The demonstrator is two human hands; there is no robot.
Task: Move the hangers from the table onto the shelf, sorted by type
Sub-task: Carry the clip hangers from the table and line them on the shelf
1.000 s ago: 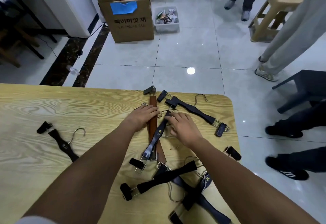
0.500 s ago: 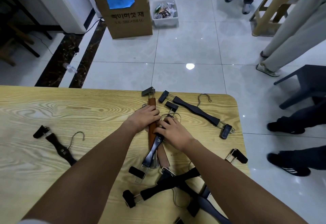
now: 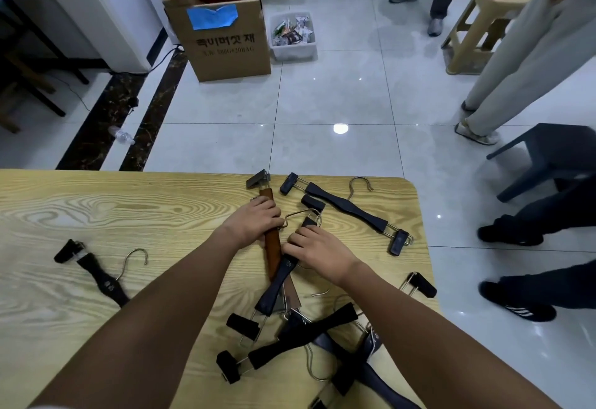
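Several clip hangers lie on the light wooden table (image 3: 96,215). My left hand (image 3: 254,220) grips a brown wooden hanger (image 3: 272,249) near its far end. Just right of it, my right hand (image 3: 314,252) holds a black hanger (image 3: 277,283) that lies across the brown one. Another black hanger (image 3: 346,208) rests at the far right of the table. One black hanger (image 3: 96,275) sits alone on the left. A tangle of black hangers (image 3: 303,334) lies near the front edge. No shelf is in view.
Beyond the table's far edge stand a cardboard box (image 3: 225,41) and a white bin (image 3: 292,36) on the tiled floor. People's legs (image 3: 516,63), a beige stool (image 3: 483,21) and a dark chair (image 3: 548,157) crowd the right side.
Both hands have closed in on the middle pair of hangers: the left has curled around the brown one, and the right has slid down onto the black one.
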